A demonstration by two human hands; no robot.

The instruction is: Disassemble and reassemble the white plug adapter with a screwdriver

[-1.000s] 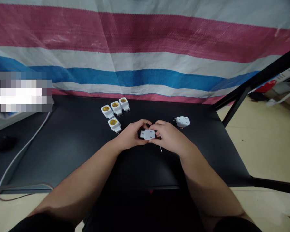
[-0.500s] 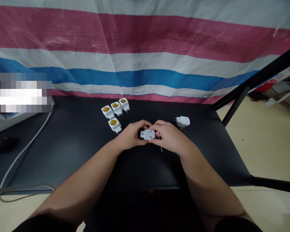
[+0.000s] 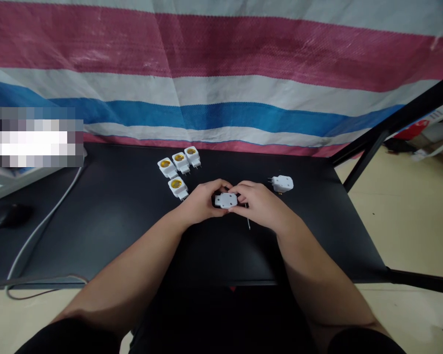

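Observation:
Both hands grip one white plug-in lamp holder point(image 3: 228, 200), held over the desk with its flat back and small screw holes facing up. My left hand point(image 3: 203, 199) is closed around its left end, thumb below and fingers above. My right hand point(image 3: 256, 201) pinches the right end. A thin metal rod point(image 3: 248, 223), like a screwdriver shaft, sticks out beneath my right hand; its other end is hidden. Several more lamp holders point(image 3: 176, 186) with gold screw sockets stand left of my hands. Another white lamp holder point(image 3: 282, 183) lies back up on the right.
The black desk point(image 3: 133, 250) carries a dark mouse point(image 3: 11, 215) and a pale cable point(image 3: 46, 223) at the left. A striped plastic sheet point(image 3: 221, 88) hangs behind. Black frame bars point(image 3: 376, 142) border the right side.
The view has shifted slightly, so everything on the desk sits a little higher and further right. My hands keep the same grip on the lamp holder.

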